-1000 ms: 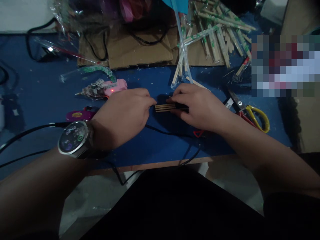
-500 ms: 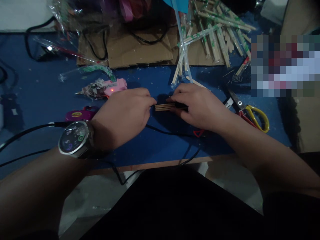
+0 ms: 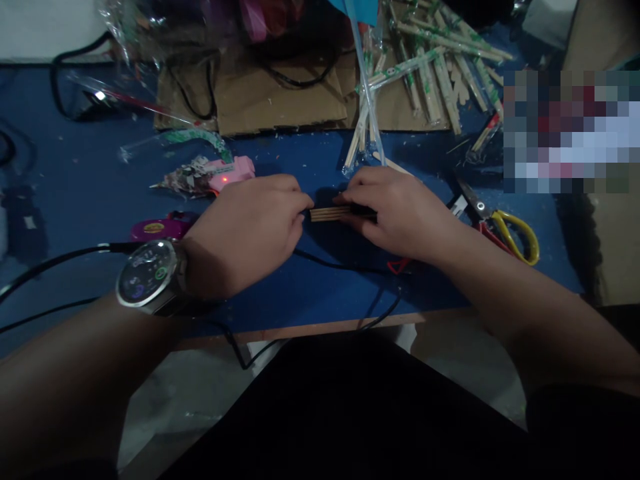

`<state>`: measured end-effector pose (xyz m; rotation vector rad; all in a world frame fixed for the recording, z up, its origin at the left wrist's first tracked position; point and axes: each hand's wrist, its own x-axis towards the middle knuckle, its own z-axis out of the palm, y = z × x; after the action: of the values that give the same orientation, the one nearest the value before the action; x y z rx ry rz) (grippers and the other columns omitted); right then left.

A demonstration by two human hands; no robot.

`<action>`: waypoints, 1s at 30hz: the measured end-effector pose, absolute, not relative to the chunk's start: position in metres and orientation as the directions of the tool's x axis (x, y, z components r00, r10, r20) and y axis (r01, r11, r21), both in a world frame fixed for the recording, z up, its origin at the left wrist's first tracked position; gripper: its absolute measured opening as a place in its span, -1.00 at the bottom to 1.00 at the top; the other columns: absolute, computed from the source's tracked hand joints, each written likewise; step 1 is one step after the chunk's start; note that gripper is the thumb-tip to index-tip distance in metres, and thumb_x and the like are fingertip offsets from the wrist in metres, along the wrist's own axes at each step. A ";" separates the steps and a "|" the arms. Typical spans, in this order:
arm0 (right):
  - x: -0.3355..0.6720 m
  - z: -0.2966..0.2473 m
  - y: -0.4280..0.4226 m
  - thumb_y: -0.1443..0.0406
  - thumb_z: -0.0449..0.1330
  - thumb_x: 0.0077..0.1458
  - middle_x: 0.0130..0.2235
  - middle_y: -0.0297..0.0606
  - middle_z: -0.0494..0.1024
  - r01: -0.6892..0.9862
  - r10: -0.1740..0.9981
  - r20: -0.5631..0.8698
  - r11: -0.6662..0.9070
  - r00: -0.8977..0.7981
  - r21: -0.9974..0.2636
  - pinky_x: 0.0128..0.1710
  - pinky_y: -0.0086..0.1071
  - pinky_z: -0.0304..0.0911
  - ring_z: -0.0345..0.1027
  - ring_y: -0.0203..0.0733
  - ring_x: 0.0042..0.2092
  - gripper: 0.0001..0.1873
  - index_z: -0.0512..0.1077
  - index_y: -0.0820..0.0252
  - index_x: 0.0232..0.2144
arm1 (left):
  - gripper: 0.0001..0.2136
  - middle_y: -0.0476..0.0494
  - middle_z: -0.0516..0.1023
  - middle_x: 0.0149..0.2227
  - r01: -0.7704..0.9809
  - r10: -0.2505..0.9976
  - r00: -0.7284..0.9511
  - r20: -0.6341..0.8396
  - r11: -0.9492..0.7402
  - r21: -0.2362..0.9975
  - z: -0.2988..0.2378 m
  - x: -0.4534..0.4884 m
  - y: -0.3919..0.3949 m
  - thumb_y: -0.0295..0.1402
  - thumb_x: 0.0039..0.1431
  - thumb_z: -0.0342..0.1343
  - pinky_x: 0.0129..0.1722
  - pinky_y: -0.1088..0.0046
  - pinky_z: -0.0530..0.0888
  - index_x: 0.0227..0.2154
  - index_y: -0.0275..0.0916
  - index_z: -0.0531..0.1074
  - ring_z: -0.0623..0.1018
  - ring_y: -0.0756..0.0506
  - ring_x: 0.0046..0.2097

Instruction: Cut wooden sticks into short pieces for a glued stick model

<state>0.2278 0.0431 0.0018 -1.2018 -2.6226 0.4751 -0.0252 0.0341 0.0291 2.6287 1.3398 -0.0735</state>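
My right hand (image 3: pixel 400 210) is closed around a short, flat row of several thin wooden sticks (image 3: pixel 327 214), gripping it between thumb and fingers. The left ends of the sticks point toward my left hand (image 3: pixel 255 230), whose fingers are curled with the tips beside those ends. Whatever the left fingers pinch, if anything, is hidden. Behind the left hand lies a pink glue gun (image 3: pixel 233 175) with a small red light and a wrapped nozzle. Next to the left wrist is a purple object (image 3: pixel 160 229) with a yellow label.
Scissors (image 3: pixel 500 227) with yellow and red handles lie right of my right hand. Wrapped chopsticks (image 3: pixel 430 80) are piled at the back right, beside cardboard (image 3: pixel 280 100). A black cable (image 3: pixel 340 267) crosses the blue table (image 3: pixel 300 303) near its front edge.
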 end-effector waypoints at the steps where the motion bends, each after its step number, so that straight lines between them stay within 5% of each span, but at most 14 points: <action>1: 0.228 0.002 0.043 0.26 0.22 0.44 -0.02 -0.01 0.65 0.694 0.763 0.059 0.614 -0.643 -0.375 0.03 -0.12 0.37 0.53 0.12 0.02 -0.70 0.70 0.25 0.04 | -0.61 -0.25 0.70 0.08 0.804 0.795 0.593 -0.127 -0.577 0.145 0.029 -0.026 0.034 -0.33 0.50 -0.07 0.04 0.10 0.62 0.03 -0.16 0.70 0.70 -0.31 0.09; 30: 0.227 0.003 0.043 0.28 0.21 0.43 -0.04 -0.02 0.65 0.691 0.764 0.060 0.610 -0.642 -0.388 0.01 -0.13 0.35 0.51 0.11 0.00 -0.70 0.70 0.24 0.02 | -0.63 -0.26 0.70 0.09 0.788 0.782 0.613 -0.110 -0.595 0.160 0.026 -0.027 0.034 -0.27 0.49 -0.04 0.08 0.08 0.61 0.03 -0.15 0.70 0.70 -0.35 0.12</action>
<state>0.2273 0.0429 0.0029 -1.2003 -2.6164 0.4907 -0.0275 0.0340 0.0260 2.6446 1.3022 -0.0418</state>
